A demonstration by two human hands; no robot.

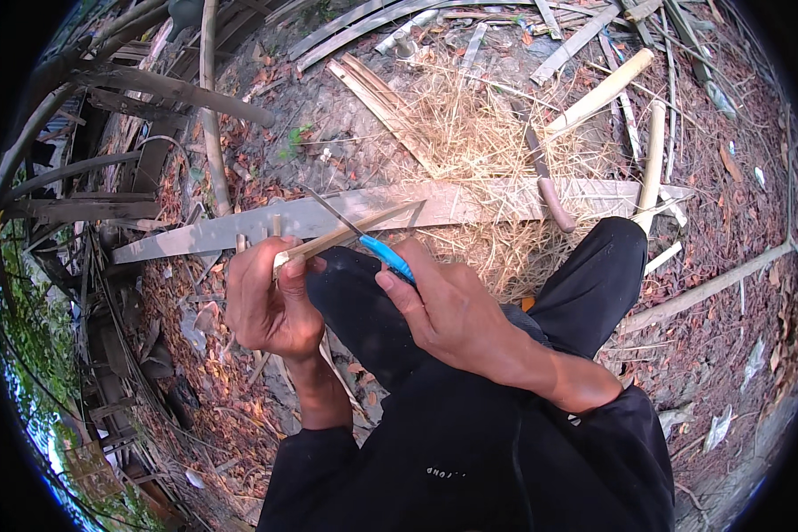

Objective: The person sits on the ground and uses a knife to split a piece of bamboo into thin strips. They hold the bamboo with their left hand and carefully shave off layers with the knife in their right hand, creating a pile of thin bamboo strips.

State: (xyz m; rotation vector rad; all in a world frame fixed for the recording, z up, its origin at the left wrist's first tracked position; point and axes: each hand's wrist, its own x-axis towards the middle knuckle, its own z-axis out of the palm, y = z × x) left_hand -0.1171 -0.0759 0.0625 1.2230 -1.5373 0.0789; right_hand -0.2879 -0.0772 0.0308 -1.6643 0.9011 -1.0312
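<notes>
My left hand (273, 297) pinches the near end of a pale split wood or bamboo stick (350, 229), which points away to the right over the board. In my right hand (457, 306) is a knife (383, 252) with a bright blue handle. Its thin dark blade reaches up and left, crossing the stick in the picture; whether the edge touches it I cannot tell. Beyond my hands lies a long grey plank (275, 218). Across the plank's right half rests a large knife (550, 186) with a brown wooden handle, its blade pointing away from me.
Straw-like shavings (479, 133) are heaped over and around the plank. Two pale poles (601, 93) lean at the far right, and split slats (381, 111) lie farther off. A wooden frame of poles (168, 89) stands at the left. Leaves and sticks litter the ground.
</notes>
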